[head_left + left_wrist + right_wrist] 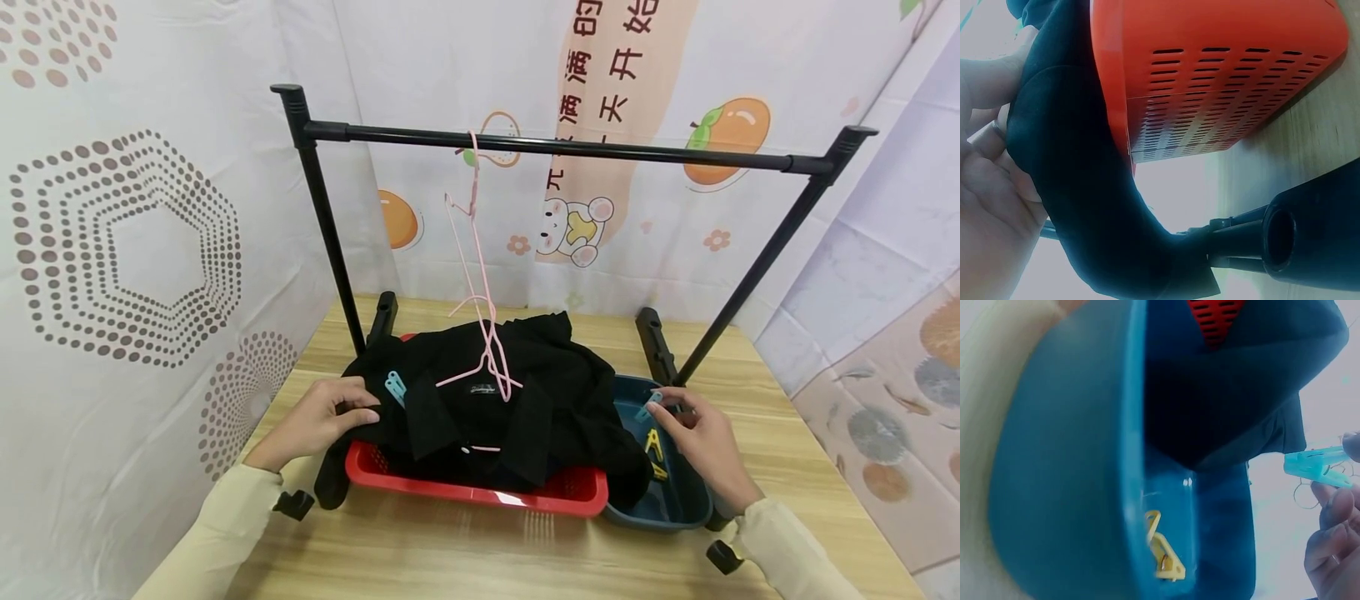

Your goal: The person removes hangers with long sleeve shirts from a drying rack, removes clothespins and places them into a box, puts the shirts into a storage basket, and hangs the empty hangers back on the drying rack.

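Observation:
A black collared shirt (577, 392) lies spread over the red basket (480, 493), its sleeves hanging past both ends. My left hand (322, 421) pinches the shirt's fabric near the left shoulder, where a light blue clothespin (395, 388) is attached. In the left wrist view, thumb and fingers fold round the black cloth (1079, 162). My right hand (705, 442) holds another blue clothespin (1310, 464) between thumb and fingertips, above the blue basin (697, 504). Within that basin are yellow clothespins (656, 454). A pink hanger (483, 275) hooks over the rail, its lower part overlapping the shirt's collar.
The black rack's rail (600, 148) spans above the basket between two posts, with feet (655, 346) on the wooden table (420, 550). A patterned curtain (300, 50) stands behind and along the sides. The right sleeve hangs into the basin.

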Tool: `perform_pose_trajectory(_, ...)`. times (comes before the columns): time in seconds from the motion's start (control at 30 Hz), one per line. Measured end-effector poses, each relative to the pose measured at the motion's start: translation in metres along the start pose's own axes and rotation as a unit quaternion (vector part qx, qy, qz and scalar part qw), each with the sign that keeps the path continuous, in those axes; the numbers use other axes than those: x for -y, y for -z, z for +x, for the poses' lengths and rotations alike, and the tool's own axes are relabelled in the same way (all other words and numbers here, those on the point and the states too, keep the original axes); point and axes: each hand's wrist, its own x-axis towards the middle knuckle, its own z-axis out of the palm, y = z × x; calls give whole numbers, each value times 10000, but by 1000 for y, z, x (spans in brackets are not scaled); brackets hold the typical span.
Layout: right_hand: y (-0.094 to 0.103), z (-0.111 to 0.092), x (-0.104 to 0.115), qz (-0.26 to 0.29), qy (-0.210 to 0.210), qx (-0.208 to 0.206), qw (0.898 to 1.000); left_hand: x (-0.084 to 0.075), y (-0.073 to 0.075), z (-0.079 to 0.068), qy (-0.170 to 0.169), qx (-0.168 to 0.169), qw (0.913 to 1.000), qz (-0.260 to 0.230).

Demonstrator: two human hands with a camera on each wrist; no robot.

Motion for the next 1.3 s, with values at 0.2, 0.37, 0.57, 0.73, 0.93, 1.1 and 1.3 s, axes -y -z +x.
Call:
perform_pose_trajectory(0.2,4,-4,-8,-87,-67,80,9999,1,-1,0,-31,2,10000,13)
perform_pose_trajectory(0.37,5,-4,-14,-147,-106,126,9998,1,1,2,-73,28,10000,-14)
perform_pose_trajectory(0.57,7,-3,-21,-273,-51,316,9991,0,2,2,-127,76,9999,-79)
perform_pose_trajectory(0.73,8,-2,-24,-417,14,446,9981,-1,2,1,-72,106,9999,-98)
perform_pose_trajectory(0.93,8,-2,-23,-600,9,803,9950,0,2,2,-138,64,9998,-88)
perform_pose_trajectory(1.1,7,-3,-23,-715,-141,1146,9907,1,2,1,-181,85,9998,-89)
perform_pose_trajectory(1.3,5,-3,-26,-830,93,1152,9898,1,2,0,-113,88,9999,-97)
